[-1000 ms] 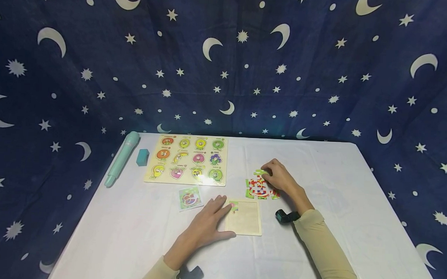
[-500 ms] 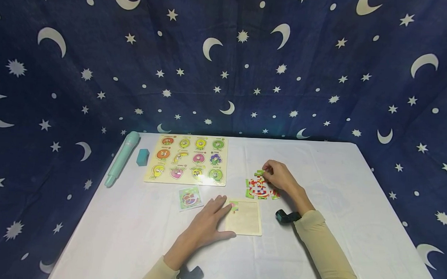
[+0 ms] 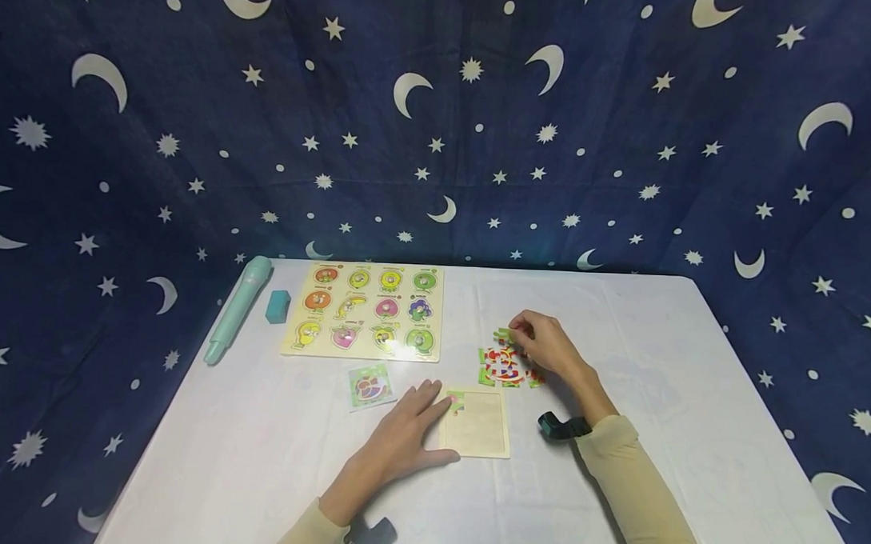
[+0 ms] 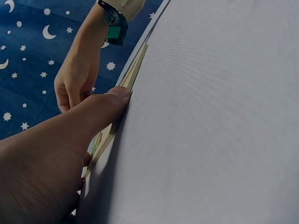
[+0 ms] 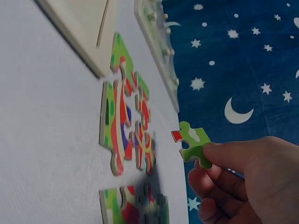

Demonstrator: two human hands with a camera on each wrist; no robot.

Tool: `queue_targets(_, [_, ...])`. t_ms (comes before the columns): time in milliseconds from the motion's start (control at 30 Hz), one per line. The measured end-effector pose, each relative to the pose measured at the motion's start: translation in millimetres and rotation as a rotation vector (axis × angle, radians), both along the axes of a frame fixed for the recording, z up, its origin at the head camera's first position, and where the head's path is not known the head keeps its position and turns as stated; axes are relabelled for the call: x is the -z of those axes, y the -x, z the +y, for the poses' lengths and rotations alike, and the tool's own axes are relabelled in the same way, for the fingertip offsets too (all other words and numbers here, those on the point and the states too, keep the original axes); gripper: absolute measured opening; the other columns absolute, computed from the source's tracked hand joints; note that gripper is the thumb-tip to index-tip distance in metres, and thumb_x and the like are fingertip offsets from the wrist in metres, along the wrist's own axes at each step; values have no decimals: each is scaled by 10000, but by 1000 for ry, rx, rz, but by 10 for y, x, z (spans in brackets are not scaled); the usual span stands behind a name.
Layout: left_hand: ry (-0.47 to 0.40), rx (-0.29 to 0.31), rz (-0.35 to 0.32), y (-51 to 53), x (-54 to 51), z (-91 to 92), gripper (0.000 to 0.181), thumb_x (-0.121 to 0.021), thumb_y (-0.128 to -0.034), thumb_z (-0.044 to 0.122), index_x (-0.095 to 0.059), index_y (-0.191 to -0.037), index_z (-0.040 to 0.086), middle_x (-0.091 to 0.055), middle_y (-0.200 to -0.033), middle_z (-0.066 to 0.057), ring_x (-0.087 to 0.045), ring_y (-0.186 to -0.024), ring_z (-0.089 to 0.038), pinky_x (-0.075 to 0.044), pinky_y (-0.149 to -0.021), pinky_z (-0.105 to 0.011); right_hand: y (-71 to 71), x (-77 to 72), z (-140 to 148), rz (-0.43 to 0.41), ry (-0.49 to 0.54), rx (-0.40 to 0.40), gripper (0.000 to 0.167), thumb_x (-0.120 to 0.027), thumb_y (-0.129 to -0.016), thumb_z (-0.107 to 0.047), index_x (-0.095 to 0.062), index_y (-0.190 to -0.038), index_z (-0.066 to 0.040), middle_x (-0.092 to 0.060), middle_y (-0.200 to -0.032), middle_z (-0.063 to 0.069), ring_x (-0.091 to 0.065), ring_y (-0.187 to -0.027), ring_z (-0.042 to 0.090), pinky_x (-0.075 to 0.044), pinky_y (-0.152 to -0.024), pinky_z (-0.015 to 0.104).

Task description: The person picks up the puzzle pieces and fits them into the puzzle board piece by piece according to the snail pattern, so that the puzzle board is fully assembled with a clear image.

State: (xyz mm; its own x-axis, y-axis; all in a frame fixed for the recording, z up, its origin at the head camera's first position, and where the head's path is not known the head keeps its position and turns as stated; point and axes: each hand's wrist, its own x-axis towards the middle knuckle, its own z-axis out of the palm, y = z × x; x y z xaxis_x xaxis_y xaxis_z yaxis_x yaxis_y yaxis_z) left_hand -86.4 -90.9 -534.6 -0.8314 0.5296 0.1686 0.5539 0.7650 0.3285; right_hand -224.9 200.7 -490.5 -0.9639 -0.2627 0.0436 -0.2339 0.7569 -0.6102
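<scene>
My left hand (image 3: 401, 439) lies with spread fingers along the left side of a square wooden puzzle tray (image 3: 484, 434), its thumb at the near left corner. In the left wrist view that thumb (image 4: 105, 107) touches the tray's edge. One green and pink jigsaw piece (image 3: 456, 402) sits in the tray's far left corner. My right hand (image 3: 543, 342) is beyond the tray, pinching a green jigsaw piece with a red corner (image 5: 196, 142) between thumb and fingers, raised off the table. Below it lie several loose red, green and white pieces (image 3: 504, 366), close together.
A picture card (image 3: 371, 387) lies left of the tray. Behind it is a wooden fruit knob board (image 3: 364, 351). Farther left are a blue block (image 3: 278, 306) and a teal microphone-shaped stick (image 3: 238, 311). A dark star-and-moon cloth (image 3: 440, 144) hangs behind the white table (image 3: 621, 326).
The right hand shifts very slightly, and the green piece in its fingers now looks tilted compared with a second ago. My left hand and the tray stay where they were.
</scene>
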Motion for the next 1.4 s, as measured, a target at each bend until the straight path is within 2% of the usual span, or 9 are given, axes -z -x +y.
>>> queue_targets(133, [-8,2,7,-1,-7,1,870,-685,-803,691,-531,-1459,141,-438,-1572,-112,-374,-1492,-280,-315,-1259,-403,-73,-41,-33,25,18,-8,136,-653,-970,-175,-684,-1061,-80,-691,-910,44,-591,-775,142,-527,-715,287])
queue_targets(333, [-17,6,36,4,0,1,865,-700,-794,683,-545,-1447,137,-458,-1556,-122,-403,-1473,-300,-334,-1248,-421,-189,-70,-92,47,32,-31,125,-662,-964,-186,-693,-1039,-91,-695,-881,11,-587,-753,111,-518,-678,257])
queue_targets(700, [-3,-2,11,3,-2,2,863,-690,-801,687,-537,-1454,143,-442,-1571,-106,-372,-1493,-266,-308,-1262,-395,-408,-76,-228,71,63,-86,109,-687,-946,-154,-701,-1033,-90,-701,-864,-6,-576,-729,75,-511,-629,209])
queue_targets(967, [-3,-4,7,3,2,2,864,-688,-800,692,-538,-1453,147,-443,-1572,-99,-372,-1494,-259,-309,-1262,-389,-537,-5,-288,86,76,-128,108,-696,-932,-114,-707,-1036,-90,-658,-810,-47,-517,-691,42,-469,-595,182])
queue_targets(1200, [-11,-3,12,1,6,1,863,-690,-800,689,-540,-1451,142,-442,-1572,-104,-376,-1491,-269,-315,-1259,-400,-660,56,-327,92,105,-176,87,-702,-921,-98,-703,-1008,-96,-667,-822,-55,-532,-706,5,-505,-621,184])
queue_targets(1400, [-5,-3,3,3,7,3,859,-681,-805,694,-536,-1455,151,-432,-1580,-98,-364,-1498,-268,-303,-1265,-399,-732,112,-365,89,84,-199,71,-707,-925,-124,-703,-995,-120,-659,-806,-81,-526,-697,-10,-497,-618,178])
